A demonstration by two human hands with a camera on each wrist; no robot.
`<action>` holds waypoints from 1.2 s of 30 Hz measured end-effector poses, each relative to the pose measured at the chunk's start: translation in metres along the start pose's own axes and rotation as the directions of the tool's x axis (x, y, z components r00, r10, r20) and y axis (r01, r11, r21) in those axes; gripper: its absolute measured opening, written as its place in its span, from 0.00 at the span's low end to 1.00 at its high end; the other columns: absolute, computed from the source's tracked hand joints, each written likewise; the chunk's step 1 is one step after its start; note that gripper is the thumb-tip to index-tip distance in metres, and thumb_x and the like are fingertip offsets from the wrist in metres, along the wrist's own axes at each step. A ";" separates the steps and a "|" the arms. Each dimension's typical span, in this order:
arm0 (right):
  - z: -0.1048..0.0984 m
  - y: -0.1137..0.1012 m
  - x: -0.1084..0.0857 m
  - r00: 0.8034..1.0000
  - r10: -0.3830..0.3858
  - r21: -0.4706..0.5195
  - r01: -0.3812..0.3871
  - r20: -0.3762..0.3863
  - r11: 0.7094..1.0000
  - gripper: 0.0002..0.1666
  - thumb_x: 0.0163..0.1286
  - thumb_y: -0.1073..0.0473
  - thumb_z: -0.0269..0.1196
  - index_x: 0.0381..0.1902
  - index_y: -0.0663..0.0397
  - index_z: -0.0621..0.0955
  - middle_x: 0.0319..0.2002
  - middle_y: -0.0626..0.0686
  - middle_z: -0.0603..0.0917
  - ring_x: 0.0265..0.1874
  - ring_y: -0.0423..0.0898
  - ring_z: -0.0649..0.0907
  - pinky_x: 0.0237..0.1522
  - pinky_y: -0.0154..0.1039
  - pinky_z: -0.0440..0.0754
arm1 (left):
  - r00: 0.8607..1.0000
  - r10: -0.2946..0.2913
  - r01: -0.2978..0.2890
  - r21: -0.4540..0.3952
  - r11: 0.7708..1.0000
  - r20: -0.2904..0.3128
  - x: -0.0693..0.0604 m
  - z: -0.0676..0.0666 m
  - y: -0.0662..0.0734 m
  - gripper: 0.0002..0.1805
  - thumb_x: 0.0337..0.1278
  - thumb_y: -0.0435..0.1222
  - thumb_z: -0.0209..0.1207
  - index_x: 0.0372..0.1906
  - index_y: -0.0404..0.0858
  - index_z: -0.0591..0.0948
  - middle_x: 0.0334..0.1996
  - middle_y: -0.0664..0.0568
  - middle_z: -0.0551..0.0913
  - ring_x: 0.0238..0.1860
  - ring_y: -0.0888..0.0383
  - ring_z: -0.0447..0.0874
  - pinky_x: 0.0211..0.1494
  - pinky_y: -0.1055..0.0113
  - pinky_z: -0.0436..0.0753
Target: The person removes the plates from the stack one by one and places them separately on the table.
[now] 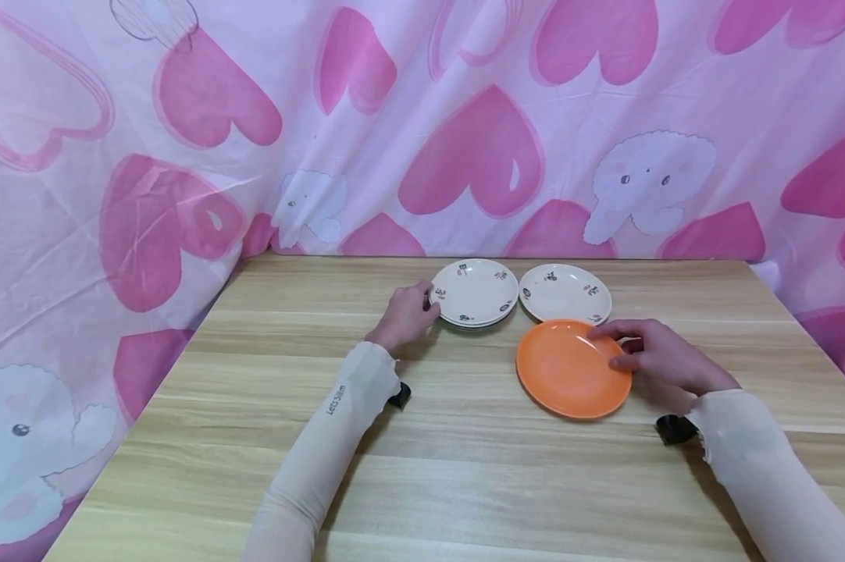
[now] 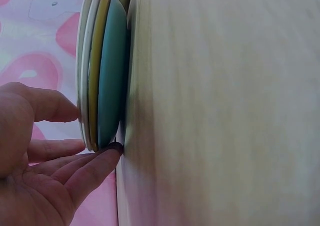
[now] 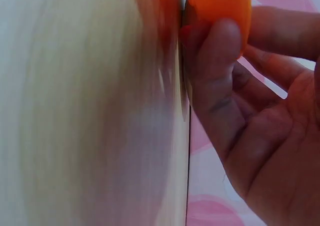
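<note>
My left hand [image 1: 404, 316] is at the left side of a stack of plates with a white printed plate [image 1: 473, 290] on top. In the left wrist view its fairly straight fingers touch the stack's rims, with a yellow plate [image 2: 98, 75] and a teal plate [image 2: 112, 75] below the white ones. An orange plate [image 1: 570, 371] is held by its right edge in my right hand [image 1: 664, 355], fingers on both its faces. It looks raised off the table, with an orange reflection beneath.
Another white printed plate [image 1: 566, 290] lies right of the stack, partly behind the orange plate. Everything is on a wood-grain table [image 1: 451, 492]. A pink heart-patterned curtain [image 1: 465, 156] hangs along the back and sides.
</note>
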State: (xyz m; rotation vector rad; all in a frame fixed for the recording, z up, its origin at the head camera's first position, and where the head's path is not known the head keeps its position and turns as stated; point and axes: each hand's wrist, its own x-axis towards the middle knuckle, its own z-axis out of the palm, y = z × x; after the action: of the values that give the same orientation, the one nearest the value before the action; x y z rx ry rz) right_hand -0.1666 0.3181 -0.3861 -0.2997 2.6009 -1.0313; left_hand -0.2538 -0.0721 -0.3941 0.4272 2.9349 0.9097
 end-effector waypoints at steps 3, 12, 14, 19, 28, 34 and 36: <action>0.000 -0.001 -0.001 0.999 0.032 0.016 -0.033 0.017 0.999 0.30 0.63 0.62 0.69 0.64 0.52 0.79 0.64 0.62 0.76 0.46 0.50 0.77 0.42 0.30 0.82 | 1.000 0.006 -0.006 -0.002 1.000 -0.003 0.000 -0.001 0.000 0.17 0.68 0.37 0.55 0.57 0.35 0.77 0.37 0.47 0.83 0.36 0.54 0.79 0.34 0.69 0.77; 0.001 -0.001 -0.004 0.997 0.036 0.044 -0.040 0.074 0.998 0.32 0.59 0.62 0.72 0.62 0.52 0.79 0.61 0.61 0.77 0.45 0.50 0.78 0.42 0.32 0.83 | 1.000 0.023 -0.023 -0.003 1.000 -0.015 0.000 -0.001 -0.001 0.13 0.67 0.36 0.56 0.51 0.35 0.79 0.35 0.47 0.82 0.35 0.54 0.78 0.35 0.69 0.76; 0.001 0.000 -0.005 0.997 0.020 0.022 -0.022 0.069 1.000 0.31 0.58 0.63 0.72 0.61 0.52 0.80 0.57 0.60 0.78 0.44 0.50 0.77 0.42 0.32 0.82 | 1.000 0.026 -0.026 -0.001 1.000 -0.017 0.000 0.000 -0.001 0.13 0.66 0.36 0.56 0.51 0.35 0.79 0.34 0.47 0.82 0.35 0.55 0.78 0.34 0.70 0.75; 0.001 0.003 -0.006 0.998 0.004 -0.008 -0.004 0.067 1.000 0.31 0.57 0.63 0.72 0.60 0.52 0.80 0.51 0.57 0.80 0.44 0.49 0.76 0.41 0.31 0.81 | 1.000 0.016 -0.016 -0.004 1.000 -0.005 0.000 0.000 0.000 0.14 0.67 0.36 0.56 0.54 0.35 0.78 0.35 0.47 0.83 0.35 0.55 0.79 0.34 0.70 0.77; -0.001 0.005 -0.006 0.998 -0.009 -0.008 0.009 0.063 1.000 0.32 0.57 0.62 0.74 0.61 0.52 0.80 0.50 0.57 0.80 0.45 0.49 0.78 0.42 0.30 0.84 | 1.000 -0.004 0.004 0.024 1.000 0.001 0.001 -0.001 0.001 0.24 0.68 0.37 0.55 0.66 0.34 0.74 0.47 0.44 0.84 0.41 0.53 0.80 0.41 0.67 0.80; -0.001 0.005 -0.005 0.997 0.018 0.009 -0.019 0.078 1.000 0.32 0.58 0.61 0.73 0.62 0.51 0.79 0.52 0.58 0.79 0.47 0.51 0.78 0.43 0.30 0.84 | 1.000 -0.006 0.006 0.000 1.000 0.003 0.001 0.000 0.000 0.22 0.67 0.37 0.55 0.63 0.34 0.75 0.43 0.45 0.84 0.38 0.54 0.79 0.37 0.69 0.78; -0.001 0.004 -0.005 0.997 0.020 0.006 -0.020 0.078 1.000 0.32 0.58 0.62 0.73 0.62 0.51 0.79 0.52 0.57 0.79 0.47 0.51 0.77 0.43 0.30 0.83 | 1.000 -0.005 0.005 -0.005 1.000 0.002 0.001 0.000 0.000 0.21 0.67 0.36 0.55 0.62 0.34 0.76 0.41 0.46 0.83 0.38 0.54 0.79 0.36 0.70 0.78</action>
State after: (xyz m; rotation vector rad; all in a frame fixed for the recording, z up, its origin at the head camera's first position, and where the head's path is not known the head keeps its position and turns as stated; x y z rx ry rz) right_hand -0.1625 0.3236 -0.3871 -0.3058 2.5253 -1.0007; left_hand -0.2544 -0.0715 -0.3938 0.4206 2.9301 0.9146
